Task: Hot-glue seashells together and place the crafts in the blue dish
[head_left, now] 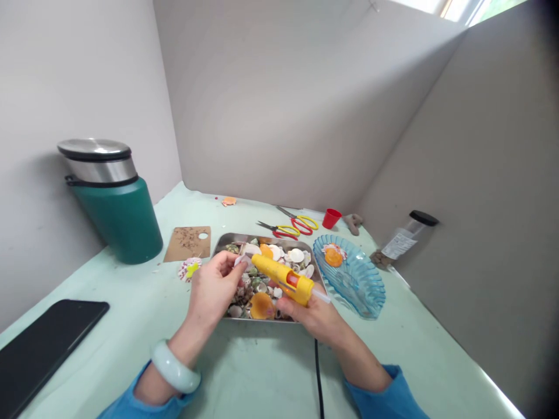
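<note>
My right hand point(312, 311) is wrapped round a yellow hot glue gun point(279, 274), with a clear glue stick poking from its back end. The gun's nozzle points left, at a pale shell point(243, 261) pinched between the thumb and fingers of my left hand point(217, 285). Whether the nozzle touches the shell I cannot tell. Both hands are over a metal tray point(266, 320) of mixed seashells. Among these lie an orange scallop shell point(262, 306) near the front and a white shell point(296, 255) at the back right.
A green flask point(120, 215) and a black phone point(48, 337) are on the left. Behind the tray lie scissors point(301, 221), a cardboard piece point(186, 244) and a red cup point(331, 218). A blue dish point(358, 285) stands right; a black cord point(318, 372) runs toward me.
</note>
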`<state>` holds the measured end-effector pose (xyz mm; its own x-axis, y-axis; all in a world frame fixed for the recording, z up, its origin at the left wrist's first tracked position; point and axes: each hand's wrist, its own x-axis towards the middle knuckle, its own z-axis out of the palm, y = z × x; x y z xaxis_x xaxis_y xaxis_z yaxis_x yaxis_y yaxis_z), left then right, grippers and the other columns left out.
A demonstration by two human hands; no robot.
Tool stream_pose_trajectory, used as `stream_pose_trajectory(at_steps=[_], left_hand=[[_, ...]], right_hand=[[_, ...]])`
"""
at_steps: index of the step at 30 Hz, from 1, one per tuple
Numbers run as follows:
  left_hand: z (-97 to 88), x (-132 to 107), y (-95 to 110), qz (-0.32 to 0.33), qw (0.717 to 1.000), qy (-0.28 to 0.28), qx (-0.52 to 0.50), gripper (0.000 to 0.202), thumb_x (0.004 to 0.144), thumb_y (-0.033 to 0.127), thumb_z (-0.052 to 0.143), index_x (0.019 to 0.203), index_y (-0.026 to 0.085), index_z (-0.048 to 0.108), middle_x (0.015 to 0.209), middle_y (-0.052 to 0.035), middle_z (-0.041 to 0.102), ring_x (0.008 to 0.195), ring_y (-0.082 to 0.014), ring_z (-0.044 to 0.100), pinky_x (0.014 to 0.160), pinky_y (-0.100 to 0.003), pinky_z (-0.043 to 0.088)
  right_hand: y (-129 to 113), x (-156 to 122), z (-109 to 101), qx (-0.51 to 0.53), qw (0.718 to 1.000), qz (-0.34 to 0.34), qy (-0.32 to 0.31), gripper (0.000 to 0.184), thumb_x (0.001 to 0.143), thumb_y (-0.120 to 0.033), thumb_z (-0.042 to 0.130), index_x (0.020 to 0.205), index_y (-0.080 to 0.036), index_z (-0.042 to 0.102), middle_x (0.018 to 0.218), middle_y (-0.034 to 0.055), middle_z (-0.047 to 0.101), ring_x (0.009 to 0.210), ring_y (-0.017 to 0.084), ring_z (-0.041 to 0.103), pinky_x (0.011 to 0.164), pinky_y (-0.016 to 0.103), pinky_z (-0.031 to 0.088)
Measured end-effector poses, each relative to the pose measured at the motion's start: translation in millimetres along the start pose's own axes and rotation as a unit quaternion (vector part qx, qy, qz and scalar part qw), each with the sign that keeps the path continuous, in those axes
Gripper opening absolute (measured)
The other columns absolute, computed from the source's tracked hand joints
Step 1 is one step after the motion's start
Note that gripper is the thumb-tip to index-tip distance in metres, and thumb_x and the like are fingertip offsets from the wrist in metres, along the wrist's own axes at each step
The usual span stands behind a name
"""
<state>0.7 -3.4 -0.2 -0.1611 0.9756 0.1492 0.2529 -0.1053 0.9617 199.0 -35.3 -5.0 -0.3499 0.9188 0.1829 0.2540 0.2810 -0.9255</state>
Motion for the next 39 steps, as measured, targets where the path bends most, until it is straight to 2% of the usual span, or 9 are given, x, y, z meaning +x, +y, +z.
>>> stream_pose_trajectory(at_steps=[5,10,17,21,25,31,39], left_hand=[[-0.4,-0.5,-3.9,0.012,0.999,0.018,0.043,0.026,0.073,0.046,0.065,0.076,0.020,0.067,0.054,0.0017,0.061,0.050,-0.0140,0.054,0.048,-0.021,0.039],[0.3,-3.6,5.0,-0.011,1.000,0.027,0.007,0.027,0.071,0.046,0.067,0.074,0.019,0.066,0.050,0.0018,0.061,0.048,-0.0141,0.055,0.047,-0.021,0.040],[-3.7,-2.6,10.6,-0.060,0.993,-0.040,-0.088,0.033,0.069,0.049,0.069,0.073,0.017,0.060,0.047,-0.0013,0.064,0.044,-0.0159,0.059,0.049,-0.024,0.047],[-3.7,-3.7,11.4,-0.060,0.991,-0.066,-0.096,0.031,0.070,0.047,0.069,0.074,0.017,0.061,0.048,-0.0022,0.065,0.044,-0.0155,0.059,0.049,-0.024,0.047],[-2.8,-4.1,11.9,-0.064,0.989,-0.079,-0.105,0.030,0.072,0.045,0.068,0.077,0.016,0.061,0.048,-0.0024,0.065,0.044,-0.0148,0.059,0.048,-0.023,0.046],[-3.9,-4.0,11.2,-0.066,0.984,-0.090,-0.141,0.030,0.073,0.044,0.066,0.080,0.015,0.061,0.048,-0.0018,0.064,0.045,-0.0146,0.059,0.049,-0.023,0.047],[-2.2,-5.6,15.6,-0.069,0.979,-0.118,-0.150,0.030,0.075,0.044,0.065,0.081,0.015,0.060,0.046,-0.0014,0.063,0.044,-0.0132,0.056,0.048,-0.022,0.046]], right_hand=[[-1.1,0.1,0.1,0.000,1.000,0.012,-0.001,0.037,0.082,-0.049,0.062,0.099,-0.016,0.068,0.074,0.0008,0.063,0.066,0.014,0.058,0.063,0.025,0.048],[-2.1,0.6,0.4,0.001,1.000,0.026,-0.005,0.040,0.082,-0.051,0.061,0.100,-0.017,0.067,0.074,0.0015,0.065,0.067,0.016,0.059,0.062,0.026,0.049],[-2.3,-0.2,-0.6,0.007,1.000,0.016,-0.002,0.038,0.082,-0.050,0.061,0.102,-0.018,0.067,0.076,0.0023,0.066,0.069,0.017,0.060,0.065,0.027,0.050],[-3.6,-0.3,1.0,0.034,0.999,0.041,0.009,0.041,0.080,-0.049,0.063,0.106,-0.017,0.065,0.076,0.0019,0.066,0.066,0.016,0.059,0.061,0.027,0.050],[-2.6,0.5,1.6,0.013,0.999,0.027,0.027,0.039,0.080,-0.047,0.063,0.104,-0.017,0.066,0.087,0.0032,0.066,0.071,0.016,0.059,0.064,0.027,0.050],[-3.9,0.9,0.7,0.033,0.999,0.025,0.023,0.043,0.078,-0.050,0.063,0.105,-0.016,0.066,0.087,0.0038,0.064,0.075,0.017,0.058,0.063,0.026,0.049],[-0.4,1.2,0.9,0.049,0.997,0.053,0.024,0.043,0.080,-0.047,0.063,0.108,-0.015,0.065,0.072,0.0002,0.058,0.065,0.014,0.053,0.056,0.023,0.045]])
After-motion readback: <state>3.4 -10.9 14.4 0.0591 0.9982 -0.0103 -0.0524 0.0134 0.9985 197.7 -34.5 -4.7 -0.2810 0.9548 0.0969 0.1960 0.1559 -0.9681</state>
